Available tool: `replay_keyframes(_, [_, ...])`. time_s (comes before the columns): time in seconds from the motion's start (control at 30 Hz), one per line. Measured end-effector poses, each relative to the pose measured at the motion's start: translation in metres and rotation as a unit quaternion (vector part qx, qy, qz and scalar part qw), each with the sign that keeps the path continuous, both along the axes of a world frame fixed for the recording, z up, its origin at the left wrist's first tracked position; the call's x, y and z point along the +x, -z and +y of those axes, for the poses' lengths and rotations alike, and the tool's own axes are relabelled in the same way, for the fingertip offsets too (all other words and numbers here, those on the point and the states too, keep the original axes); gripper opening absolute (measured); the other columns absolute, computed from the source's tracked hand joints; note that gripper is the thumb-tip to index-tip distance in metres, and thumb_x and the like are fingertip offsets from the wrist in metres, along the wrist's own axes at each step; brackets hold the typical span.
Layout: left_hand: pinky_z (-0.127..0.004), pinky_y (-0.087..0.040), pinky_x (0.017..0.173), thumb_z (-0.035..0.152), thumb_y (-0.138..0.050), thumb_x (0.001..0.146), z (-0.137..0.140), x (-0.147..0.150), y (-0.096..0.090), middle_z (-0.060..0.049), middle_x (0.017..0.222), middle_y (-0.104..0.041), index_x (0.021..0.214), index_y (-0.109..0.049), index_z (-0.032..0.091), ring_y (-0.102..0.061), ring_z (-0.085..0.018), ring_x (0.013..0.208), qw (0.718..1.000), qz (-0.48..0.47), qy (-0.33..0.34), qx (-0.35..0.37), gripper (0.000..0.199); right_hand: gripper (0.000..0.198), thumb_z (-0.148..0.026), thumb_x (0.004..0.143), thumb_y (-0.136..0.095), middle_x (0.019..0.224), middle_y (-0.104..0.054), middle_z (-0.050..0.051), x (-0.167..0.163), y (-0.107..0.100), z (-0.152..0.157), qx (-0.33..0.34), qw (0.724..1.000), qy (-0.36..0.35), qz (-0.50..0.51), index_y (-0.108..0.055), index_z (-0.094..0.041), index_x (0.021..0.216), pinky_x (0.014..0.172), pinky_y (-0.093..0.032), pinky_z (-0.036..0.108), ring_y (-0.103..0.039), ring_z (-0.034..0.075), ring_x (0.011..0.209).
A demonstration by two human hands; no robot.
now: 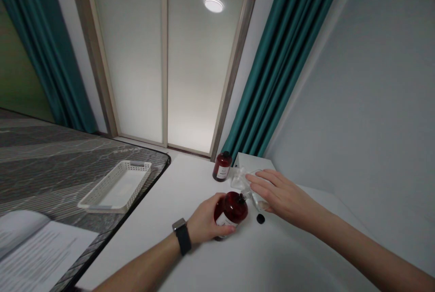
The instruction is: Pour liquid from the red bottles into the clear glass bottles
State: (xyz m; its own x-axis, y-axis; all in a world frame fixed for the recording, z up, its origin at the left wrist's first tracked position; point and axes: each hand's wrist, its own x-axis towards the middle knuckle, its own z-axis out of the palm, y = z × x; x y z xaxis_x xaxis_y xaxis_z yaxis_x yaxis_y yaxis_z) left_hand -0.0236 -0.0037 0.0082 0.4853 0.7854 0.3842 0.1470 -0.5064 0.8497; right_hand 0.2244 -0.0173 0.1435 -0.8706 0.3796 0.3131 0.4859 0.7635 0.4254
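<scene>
Left hand (204, 223) wrapped round red bottle (237, 206), tilted over table (163, 237), neck at clear bottle's (261, 203) mouth. Right hand (283, 194) lies across clear bottle; closure hidden. Best keep both necks aligned, steady.

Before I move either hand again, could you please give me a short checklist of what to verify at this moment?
1. Left hand has a grip on the nearer red bottle: ok, fingers and thumb are around it.
2. Nearer red bottle is upright: not ok, it is tilted toward the right hand.
3. Right hand has a firm hold on the clear object: cannot tell, the hand covers much of it.
4. Nearer bottle's neck is touching the clear object: cannot tell, too small to judge.
5. Loose black cap is in sight: ok, it lies on the white table.
6. Farther red bottle is standing: ok, upright.
</scene>
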Motion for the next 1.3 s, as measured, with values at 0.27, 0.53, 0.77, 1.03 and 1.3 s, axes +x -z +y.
replay_keyframes(0.27, [-0.038,-0.049,0.090,0.044,-0.084,0.066,-0.001,-0.001,-0.002,-0.009,0.116,-0.068,0.125,-0.053,0.018,-0.064,-0.027,0.100,0.999,0.034,-0.027,0.011,0.071,0.064,-0.011,0.071,-0.080,0.119,-0.067,0.018,-0.010,-0.012,-0.004,-0.048,0.999,0.011,0.011,-0.051,-0.011,0.129,0.092,-0.054,0.051,-0.061,0.033,0.112])
replay_keyframes(0.53, [-0.036,-0.049,0.087,0.043,-0.084,0.065,0.000,-0.001,0.000,-0.007,0.113,-0.068,0.123,-0.054,0.018,-0.064,-0.026,0.096,0.998,0.053,-0.033,0.026,0.070,0.067,-0.016,0.070,-0.084,0.122,-0.066,0.015,-0.009,-0.016,-0.006,-0.118,0.992,0.040,0.020,-0.051,-0.015,0.129,0.094,-0.053,0.049,-0.061,0.032,0.114])
replay_keyframes(0.77, [-0.036,-0.050,0.087,0.044,-0.084,0.066,0.001,-0.002,0.001,-0.007,0.114,-0.068,0.124,-0.053,0.019,-0.064,-0.026,0.097,0.997,0.070,-0.032,0.015,0.071,0.077,-0.019,0.067,-0.088,0.130,-0.062,0.015,-0.009,-0.020,-0.005,-0.184,0.980,0.069,0.016,-0.049,-0.018,0.134,0.102,-0.048,0.051,-0.056,0.033,0.123])
replay_keyframes(1.03, [-0.037,-0.050,0.087,0.041,-0.085,0.065,0.000,-0.001,0.003,-0.007,0.114,-0.068,0.125,-0.053,0.019,-0.064,-0.026,0.096,0.998,0.052,-0.024,0.010,0.071,0.072,-0.024,0.073,-0.084,0.132,-0.061,0.013,-0.007,-0.023,-0.003,-0.241,0.967,0.072,0.047,-0.050,-0.022,0.136,0.105,-0.046,0.050,-0.054,0.032,0.125])
replay_keyframes(1.3, [-0.037,-0.050,0.088,0.043,-0.085,0.066,-0.001,0.000,0.002,-0.007,0.114,-0.068,0.126,-0.053,0.019,-0.064,-0.025,0.096,0.999,0.036,-0.017,0.008,0.072,0.069,-0.030,0.076,-0.082,0.134,-0.061,0.012,-0.012,-0.032,-0.002,-0.265,0.961,0.067,0.043,-0.051,-0.025,0.138,0.105,-0.045,0.051,-0.055,0.032,0.123])
